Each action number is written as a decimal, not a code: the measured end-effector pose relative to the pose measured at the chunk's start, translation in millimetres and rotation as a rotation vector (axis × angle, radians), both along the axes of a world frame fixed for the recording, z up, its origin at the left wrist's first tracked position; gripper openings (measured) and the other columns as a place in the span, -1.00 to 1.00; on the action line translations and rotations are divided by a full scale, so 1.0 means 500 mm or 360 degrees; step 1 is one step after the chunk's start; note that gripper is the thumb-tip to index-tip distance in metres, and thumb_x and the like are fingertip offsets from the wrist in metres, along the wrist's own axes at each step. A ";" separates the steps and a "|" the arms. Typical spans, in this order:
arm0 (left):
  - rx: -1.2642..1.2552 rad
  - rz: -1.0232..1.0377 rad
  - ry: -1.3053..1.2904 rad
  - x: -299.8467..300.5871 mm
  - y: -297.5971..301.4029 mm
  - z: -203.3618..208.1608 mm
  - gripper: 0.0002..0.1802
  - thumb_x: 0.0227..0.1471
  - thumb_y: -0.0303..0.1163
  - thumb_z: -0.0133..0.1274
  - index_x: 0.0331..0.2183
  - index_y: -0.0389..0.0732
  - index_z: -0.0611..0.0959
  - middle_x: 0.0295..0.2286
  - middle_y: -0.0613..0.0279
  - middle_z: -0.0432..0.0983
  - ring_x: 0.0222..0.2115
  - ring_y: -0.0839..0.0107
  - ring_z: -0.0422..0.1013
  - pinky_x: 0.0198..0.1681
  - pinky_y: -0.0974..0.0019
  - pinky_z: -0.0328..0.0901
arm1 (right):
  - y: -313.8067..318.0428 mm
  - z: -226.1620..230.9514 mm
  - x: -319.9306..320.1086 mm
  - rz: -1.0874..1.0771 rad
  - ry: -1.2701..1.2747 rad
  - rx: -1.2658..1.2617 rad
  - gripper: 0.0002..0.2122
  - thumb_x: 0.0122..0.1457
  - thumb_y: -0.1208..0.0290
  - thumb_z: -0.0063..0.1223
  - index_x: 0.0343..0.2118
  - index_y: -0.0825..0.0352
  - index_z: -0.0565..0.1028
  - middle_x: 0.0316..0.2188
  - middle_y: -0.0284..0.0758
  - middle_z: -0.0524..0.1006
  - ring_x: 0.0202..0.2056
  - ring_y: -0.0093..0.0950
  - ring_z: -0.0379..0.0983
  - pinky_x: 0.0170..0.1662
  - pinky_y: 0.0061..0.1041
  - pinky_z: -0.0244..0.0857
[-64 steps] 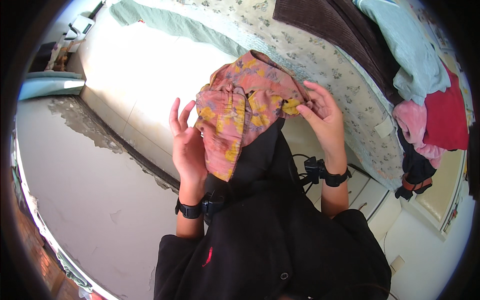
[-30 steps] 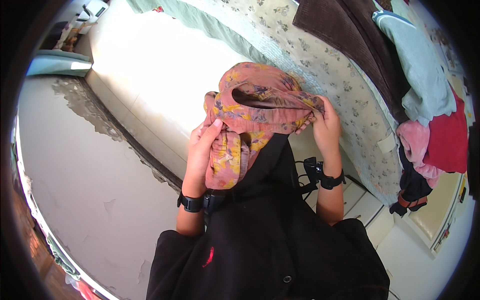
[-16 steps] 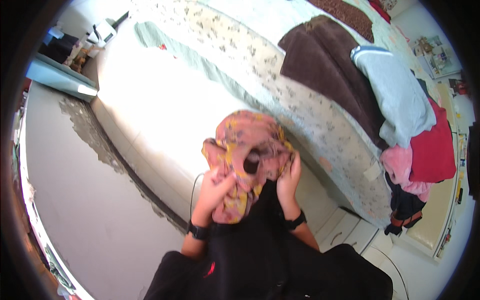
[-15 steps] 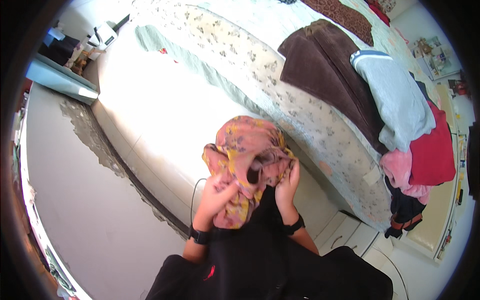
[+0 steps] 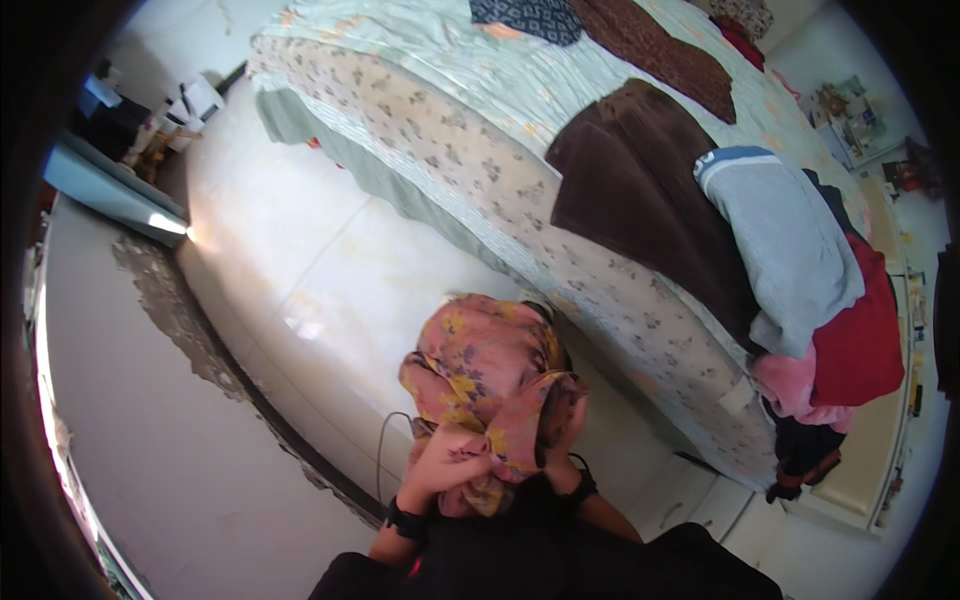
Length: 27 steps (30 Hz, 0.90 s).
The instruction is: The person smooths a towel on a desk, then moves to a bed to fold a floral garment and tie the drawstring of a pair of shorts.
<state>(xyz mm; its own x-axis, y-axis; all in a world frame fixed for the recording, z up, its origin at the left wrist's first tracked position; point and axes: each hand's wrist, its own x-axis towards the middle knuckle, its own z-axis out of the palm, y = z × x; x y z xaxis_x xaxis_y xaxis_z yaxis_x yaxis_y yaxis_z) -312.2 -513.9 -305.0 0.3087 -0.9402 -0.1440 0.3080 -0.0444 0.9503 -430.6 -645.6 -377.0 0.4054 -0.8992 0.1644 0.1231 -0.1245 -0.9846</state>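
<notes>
A crumpled pink cloth garment (image 5: 485, 360) with yellow and purple flowers hangs bunched in front of my body. What kind of garment it is cannot be made out. My left hand (image 5: 452, 462) is closed on its lower left part, fingers curled into the folds. On the other side, my right hand (image 5: 568, 435) grips the cloth near its right edge; most of those fingers are behind the fabric. Each wrist wears a black band. Below the hands, a tail of the same cloth droops against my black top.
On the right stands a bed (image 5: 420, 95) with a floral cover. Brown trousers (image 5: 650, 190), a light grey garment (image 5: 785, 240), a red cloth (image 5: 865, 340) and a pink cloth (image 5: 785, 385) lie along its edge. White drawers (image 5: 690, 500) stand at lower right; a peeling wall (image 5: 150, 400) runs along the left.
The cloth and both hands sit lower in view. The dark opening in the garment no longer shows; a fold now covers it, and my right hand is more hidden behind the fabric.
</notes>
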 end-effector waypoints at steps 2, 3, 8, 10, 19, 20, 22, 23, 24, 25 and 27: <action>0.0042 -0.0036 0.0093 -0.001 0.010 -0.018 -0.74 -0.19 -0.47 0.12 -0.74 -0.29 0.42 -0.73 0.28 0.39 -0.69 0.49 0.34 -0.57 0.39 0.17 | 0.007 -0.032 -0.031 -0.0048 0.0199 -0.0023 -0.66 0.23 0.17 -0.14 -0.22 0.43 0.34 -0.21 -0.27 0.39 -0.20 -0.48 0.36 -0.09 -0.51 0.21; -0.0182 -0.0010 -0.0055 0.005 -0.007 -0.031 -0.69 -0.20 -0.47 0.13 -0.77 -0.27 0.37 -0.77 0.30 0.33 -0.71 0.50 0.28 -0.60 0.38 0.12 | 0.003 -0.040 -0.029 0.0002 0.0002 0.0128 -0.68 0.23 0.20 -0.15 -0.22 0.43 0.35 -0.24 -0.27 0.39 -0.21 -0.48 0.36 -0.11 -0.51 0.21; -0.0065 0.0118 0.0124 0.000 -0.002 -0.019 -0.61 -0.07 -0.48 0.09 -0.79 -0.22 0.31 -0.79 0.38 0.23 -0.73 0.64 0.15 -0.64 0.47 0.03 | -0.047 0.006 -0.059 0.0241 0.0330 -0.0092 -0.74 0.21 0.40 -0.20 -0.11 0.44 0.33 -0.36 -0.31 0.41 -0.37 -0.57 0.36 -0.23 -0.55 0.27; 0.0086 0.0351 0.0280 0.004 -0.011 0.005 -0.63 -0.04 -0.48 0.07 -0.78 -0.23 0.37 -0.77 0.39 0.30 -0.70 0.68 0.22 -0.61 0.52 0.10 | -0.052 0.018 -0.101 0.0382 0.0634 0.0359 -0.67 0.18 0.44 -0.17 0.00 0.43 0.25 -0.29 -0.28 0.42 -0.36 -0.52 0.38 -0.23 -0.54 0.29; -0.0175 0.0643 -0.0332 0.016 -0.031 0.103 -0.73 -0.08 -0.51 0.06 -0.73 -0.34 0.44 -0.79 0.32 0.33 -0.75 0.57 0.23 -0.67 0.43 0.08 | -0.064 0.201 -0.042 0.0621 0.0148 -0.0472 -0.30 0.03 0.39 0.09 0.19 0.38 -0.02 0.11 -0.11 0.18 0.13 -0.32 0.09 0.18 -0.30 -0.05; -0.0171 0.0629 -0.0327 0.015 -0.023 0.109 -0.73 -0.08 -0.51 0.06 -0.73 -0.34 0.44 -0.79 0.32 0.33 -0.75 0.57 0.23 -0.67 0.43 0.08 | -0.060 0.209 -0.038 0.0597 0.0310 -0.0636 -0.25 0.00 0.33 0.15 0.21 0.33 -0.02 0.10 -0.12 0.21 0.13 -0.30 0.09 0.16 -0.30 -0.03; -0.0352 0.0725 -0.1168 0.018 -0.010 0.117 -0.78 -0.13 -0.54 0.07 -0.71 -0.35 0.47 -0.80 0.20 0.32 -0.79 0.39 0.24 -0.68 0.40 0.09 | -0.065 0.237 -0.030 0.0724 0.0540 -0.0817 -0.30 -0.04 0.34 0.18 0.16 0.30 0.09 0.03 -0.16 0.30 0.08 -0.31 0.17 0.13 -0.31 0.02; -0.0389 0.0793 -0.1147 0.006 -0.015 0.131 -0.86 -0.19 -0.51 0.09 -0.66 -0.35 0.52 -0.76 0.12 0.34 -0.76 0.25 0.27 -0.64 0.37 0.14 | -0.078 0.249 -0.028 0.0836 0.0781 -0.1009 -0.35 -0.08 0.35 0.20 0.12 0.27 0.20 -0.05 -0.20 0.39 0.02 -0.32 0.24 0.09 -0.33 0.07; -0.0401 0.0782 -0.1137 0.003 -0.014 0.132 -0.86 -0.19 -0.51 0.09 -0.66 -0.35 0.52 -0.76 0.12 0.34 -0.76 0.25 0.27 -0.64 0.37 0.14 | -0.098 0.252 -0.017 0.0820 0.0792 -0.1011 -0.35 -0.08 0.35 0.20 0.12 0.27 0.20 -0.05 -0.20 0.39 0.02 -0.32 0.24 0.09 -0.33 0.07; -0.0407 0.0813 -0.1286 -0.001 0.002 0.141 -0.86 -0.21 -0.48 0.10 -0.62 -0.36 0.54 -0.74 0.13 0.36 -0.74 0.24 0.29 -0.60 0.35 0.18 | -0.109 0.255 -0.003 0.1056 0.0934 -0.1256 -0.46 -0.09 0.40 0.19 0.02 0.26 0.30 -0.16 -0.24 0.45 -0.06 -0.33 0.31 0.03 -0.35 0.12; -0.0416 0.0864 -0.1435 -0.005 0.020 0.137 -0.84 -0.23 -0.44 0.12 -0.59 -0.36 0.56 -0.72 0.13 0.39 -0.72 0.23 0.30 -0.57 0.33 0.21 | -0.100 0.260 0.036 0.1131 0.0904 -0.1506 -0.73 -0.10 0.54 0.11 -0.25 0.30 0.46 -0.41 -0.25 0.53 -0.30 -0.29 0.46 -0.16 -0.35 0.28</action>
<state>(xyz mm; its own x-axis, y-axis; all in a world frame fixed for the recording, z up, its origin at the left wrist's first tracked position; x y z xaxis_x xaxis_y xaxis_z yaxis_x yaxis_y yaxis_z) -314.6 -504.0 -236.7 0.5845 -0.6149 0.5293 -0.5912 0.1241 0.7970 -412.9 -695.5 -246.8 0.9610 -0.0934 0.2604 0.0476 -0.8714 -0.4883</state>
